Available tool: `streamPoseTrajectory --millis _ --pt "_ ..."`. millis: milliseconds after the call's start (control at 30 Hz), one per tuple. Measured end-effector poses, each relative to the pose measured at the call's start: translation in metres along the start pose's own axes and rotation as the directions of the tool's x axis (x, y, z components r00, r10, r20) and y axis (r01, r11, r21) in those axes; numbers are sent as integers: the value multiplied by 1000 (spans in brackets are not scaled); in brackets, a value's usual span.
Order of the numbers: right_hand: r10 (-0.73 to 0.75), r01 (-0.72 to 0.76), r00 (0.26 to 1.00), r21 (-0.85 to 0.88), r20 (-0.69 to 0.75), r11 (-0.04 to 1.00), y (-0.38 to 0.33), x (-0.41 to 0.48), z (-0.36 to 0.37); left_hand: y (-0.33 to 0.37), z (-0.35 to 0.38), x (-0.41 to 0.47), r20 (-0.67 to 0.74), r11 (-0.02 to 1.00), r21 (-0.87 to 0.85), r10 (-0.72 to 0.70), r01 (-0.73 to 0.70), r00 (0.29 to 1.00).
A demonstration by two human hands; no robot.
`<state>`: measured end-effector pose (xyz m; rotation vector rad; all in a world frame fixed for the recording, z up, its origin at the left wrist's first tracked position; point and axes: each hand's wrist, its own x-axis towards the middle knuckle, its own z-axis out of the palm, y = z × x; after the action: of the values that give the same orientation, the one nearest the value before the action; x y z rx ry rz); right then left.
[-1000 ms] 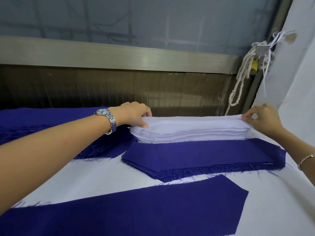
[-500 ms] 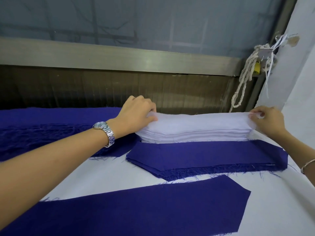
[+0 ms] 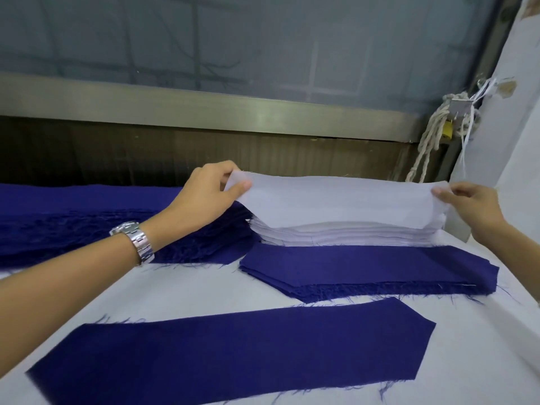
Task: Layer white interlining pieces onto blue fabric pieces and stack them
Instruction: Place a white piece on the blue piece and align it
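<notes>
Top interlining piece (image 3: 336, 200) now lifted off white stack (image 3: 336, 236); half a second back both hands only worked its corners. Left hand (image 3: 204, 197) grip pinches left end, right hand (image 3: 470, 209) grip pinches right end. Piece spans between them, just above stack at bench (image 3: 473, 361) far side. Separation looks done. Probable next step: lay onto single blue piece (image 3: 233, 355) nearer front. Interlining thin, faintly translucent, clean-cut; blue fabric matte, fray-edged, one end pointed.

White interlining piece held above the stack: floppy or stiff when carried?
Probably floppy: the white interlining piece drapes below the left hand and right hand pinching its ends. Likely light, since fingertip pinches suffice.
</notes>
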<state>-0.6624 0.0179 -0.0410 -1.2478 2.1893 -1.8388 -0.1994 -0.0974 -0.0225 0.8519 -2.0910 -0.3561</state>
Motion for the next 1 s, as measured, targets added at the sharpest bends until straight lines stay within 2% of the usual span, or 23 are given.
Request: streamPoseTrajectory --millis 100,300,433,533,633,767,900,1000 --pt "16 -20 997 53 72 998 -10 -10 2 -5 -19 -18 9 998 -29 -51 52 999" --pt "-18 19 967 -1 253 1000 -33 -41 6 -15 -55 -62 62 978 -67 -196 200 979" --pt "4 23 923 -65 385 998 -47 -69 7 -27 -77 -91 95 939 -50 -336 342 937" --pt "61 -10 876 -108 479 994 -55 -87 8 -34 -90 -115 176 902 -60 -412 427 894" --pt "124 -49 785 -138 607 989 -61 -98 3 -43 -103 -134 250 873 -39 -462 486 851" --pt "208 -14 595 -249 777 968 -59 -101 -5 -51 -117 -157 352 842 -39 -492 538 796" --pt "273 -12 429 -297 861 955 -44 -98 -10 -59 -119 -173 422 806 -7 -533 591 733" --pt "298 3 326 -316 897 949 -29 -94 -10 -62 -117 -181 429 807 45 -548 589 718"
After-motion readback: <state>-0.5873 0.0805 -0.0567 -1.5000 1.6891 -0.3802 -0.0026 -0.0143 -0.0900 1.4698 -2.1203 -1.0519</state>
